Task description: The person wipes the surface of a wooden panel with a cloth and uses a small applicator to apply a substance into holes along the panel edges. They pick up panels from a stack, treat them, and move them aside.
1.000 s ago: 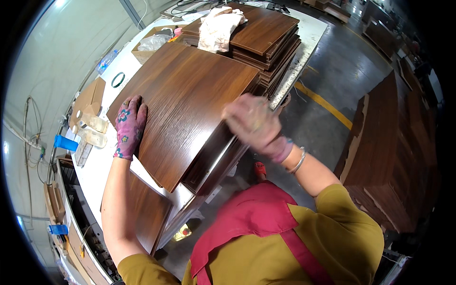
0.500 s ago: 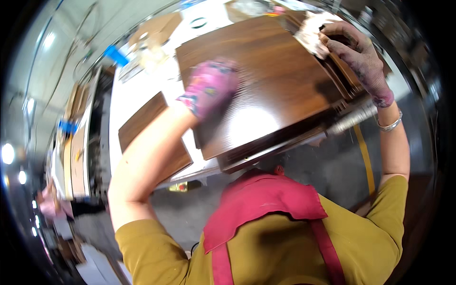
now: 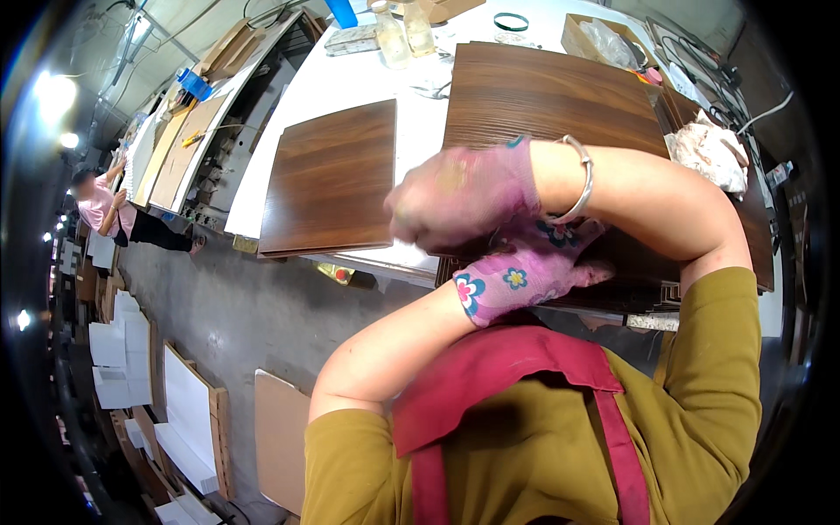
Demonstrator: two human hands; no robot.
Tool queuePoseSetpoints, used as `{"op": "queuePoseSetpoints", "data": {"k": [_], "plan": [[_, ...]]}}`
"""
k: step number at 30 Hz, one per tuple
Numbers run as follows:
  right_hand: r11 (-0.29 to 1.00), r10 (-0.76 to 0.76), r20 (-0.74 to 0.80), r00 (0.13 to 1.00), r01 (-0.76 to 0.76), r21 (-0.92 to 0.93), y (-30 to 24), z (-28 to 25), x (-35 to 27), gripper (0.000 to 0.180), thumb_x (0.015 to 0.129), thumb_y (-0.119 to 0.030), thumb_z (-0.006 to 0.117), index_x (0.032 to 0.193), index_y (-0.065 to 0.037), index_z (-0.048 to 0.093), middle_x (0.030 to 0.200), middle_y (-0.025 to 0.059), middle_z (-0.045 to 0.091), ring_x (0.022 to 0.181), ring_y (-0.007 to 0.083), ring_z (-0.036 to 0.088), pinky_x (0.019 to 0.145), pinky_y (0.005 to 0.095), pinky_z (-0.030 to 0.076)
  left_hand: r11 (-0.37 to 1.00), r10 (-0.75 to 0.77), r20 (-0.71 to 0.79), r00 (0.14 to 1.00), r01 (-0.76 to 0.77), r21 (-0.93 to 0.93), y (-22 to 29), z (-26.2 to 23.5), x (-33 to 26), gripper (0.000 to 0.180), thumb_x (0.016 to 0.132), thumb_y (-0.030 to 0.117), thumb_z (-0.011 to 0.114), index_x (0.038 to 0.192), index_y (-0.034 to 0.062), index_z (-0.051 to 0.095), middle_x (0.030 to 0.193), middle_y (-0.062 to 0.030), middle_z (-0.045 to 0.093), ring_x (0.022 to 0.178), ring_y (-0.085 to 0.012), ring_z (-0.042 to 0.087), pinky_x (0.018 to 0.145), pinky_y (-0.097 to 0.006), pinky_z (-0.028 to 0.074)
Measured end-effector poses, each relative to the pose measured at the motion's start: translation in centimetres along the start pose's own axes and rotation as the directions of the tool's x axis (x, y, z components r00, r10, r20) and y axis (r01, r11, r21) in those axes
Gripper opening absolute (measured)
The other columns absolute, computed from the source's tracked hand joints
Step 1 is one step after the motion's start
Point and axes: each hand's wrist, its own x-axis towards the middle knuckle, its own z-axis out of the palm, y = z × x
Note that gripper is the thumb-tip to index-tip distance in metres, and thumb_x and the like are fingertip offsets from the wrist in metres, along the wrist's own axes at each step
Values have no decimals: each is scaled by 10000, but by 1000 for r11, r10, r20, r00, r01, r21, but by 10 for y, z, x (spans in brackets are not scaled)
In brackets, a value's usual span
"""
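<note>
Left hand in a flowered glove lies flat on the dark wood panel at the white surface edge – right hand crosses above (blurred, fingers curled) – smaller panel alongside

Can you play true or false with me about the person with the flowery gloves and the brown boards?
1. Both hands wear gloves. True: the left hand has a purple glove with flowers, and the right hand a pink one.
2. The arms are crossed. True: the right hand lies over the left hand, above the near edge of the big brown board.
3. The smaller brown board stands on the floor. False: it lies flat on the white table.
4. The right wrist is bare. False: it wears a silver bangle.
5. A crumpled cloth lies to the right of the big board. True.
6. Nobody else is in the room. False: another person in pink is far off on the left.
</note>
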Motion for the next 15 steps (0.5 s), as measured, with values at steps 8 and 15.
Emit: {"op": "queuePoseSetpoints", "data": {"k": [8,15], "plan": [[995,-9,69,998,2,95,1,-10,0,140,874,-189,609,876,-54,645,934,153,639,911,354,649,791,445,521,985,-40,-53,998,30,-172,0,14,1,715,972,583,473,1511,117,411,1542,-194,382,1432,-380,346,1184,-478,238],[989,108,-165,980,-123,-80,104,-32,-15,104,854,-154,609,812,-58,608,925,133,608,884,334,634,772,427,509,984,52,-72,996,-39,176,-3,10,14,700,943,579,507,1489,146,447,1553,-138,392,1459,-338,321,1203,-497,185]]}}
